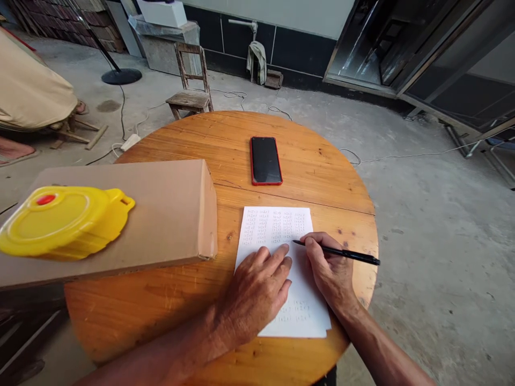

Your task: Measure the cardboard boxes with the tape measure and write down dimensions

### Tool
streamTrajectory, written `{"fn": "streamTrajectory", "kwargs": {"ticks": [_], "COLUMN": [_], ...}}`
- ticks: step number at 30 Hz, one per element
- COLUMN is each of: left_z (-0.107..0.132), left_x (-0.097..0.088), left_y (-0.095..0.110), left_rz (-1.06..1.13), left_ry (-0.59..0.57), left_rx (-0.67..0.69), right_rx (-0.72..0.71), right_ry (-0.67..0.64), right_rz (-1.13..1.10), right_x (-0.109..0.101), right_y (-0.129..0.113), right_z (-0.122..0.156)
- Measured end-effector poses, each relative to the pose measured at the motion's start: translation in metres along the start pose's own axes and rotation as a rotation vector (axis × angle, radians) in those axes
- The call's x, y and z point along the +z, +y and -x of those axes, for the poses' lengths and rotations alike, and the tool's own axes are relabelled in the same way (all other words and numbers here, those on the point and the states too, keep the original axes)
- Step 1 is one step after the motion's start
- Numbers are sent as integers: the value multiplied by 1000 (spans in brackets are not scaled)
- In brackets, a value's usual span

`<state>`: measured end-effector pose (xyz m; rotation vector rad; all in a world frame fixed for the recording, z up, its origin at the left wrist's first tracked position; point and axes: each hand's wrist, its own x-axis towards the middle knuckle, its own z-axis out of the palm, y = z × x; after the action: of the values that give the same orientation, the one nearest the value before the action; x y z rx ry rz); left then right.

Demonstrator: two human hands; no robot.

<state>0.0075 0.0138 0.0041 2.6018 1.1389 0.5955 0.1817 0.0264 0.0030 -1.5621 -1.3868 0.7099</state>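
Observation:
White paper (pixel 309 316) lies on the round wooden table (pixel 322 161), with rows of small handwritten characters near its top and a few more near its bottom. More than one sheet seems stacked, as a second edge shows at the lower right corner. My left hand (pixel 257 292) rests flat on the paper, fingers stretched out, covering its left middle part. In my right hand (pixel 332 268) a black pen (pixel 354 255) is pinched between thumb and fingers. Its tip is at the last written row, just right of my left fingertips.
A red-edged phone (pixel 266 161) lies beyond the paper. To the left, a cardboard box (pixel 169 214) carries a yellow plastic case (pixel 64 220) with a red button. Past the table stand a small wooden chair (pixel 191 99) and a round black stand base (pixel 121 76); cables run over the floor.

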Motion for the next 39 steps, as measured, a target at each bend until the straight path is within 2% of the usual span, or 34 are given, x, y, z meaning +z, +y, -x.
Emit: {"fn": "streamTrajectory", "kwargs": {"ticks": [27,35,39], "left_z": [-1,-1,-1], "left_x": [-3,-2,-2], "left_y": [1,0,0], "left_rz": [12,11,7], "left_ry": [-14,-15,-20], "left_rx": [-6,-5,-3], "right_rx": [-86,-83,-6], "right_ry": [-15,-11,28], "right_rz": [95,97,-15], "right_x": [0,0,-2], "right_y": [-4,-3,-4], "right_z": [-2,-2,1]}}
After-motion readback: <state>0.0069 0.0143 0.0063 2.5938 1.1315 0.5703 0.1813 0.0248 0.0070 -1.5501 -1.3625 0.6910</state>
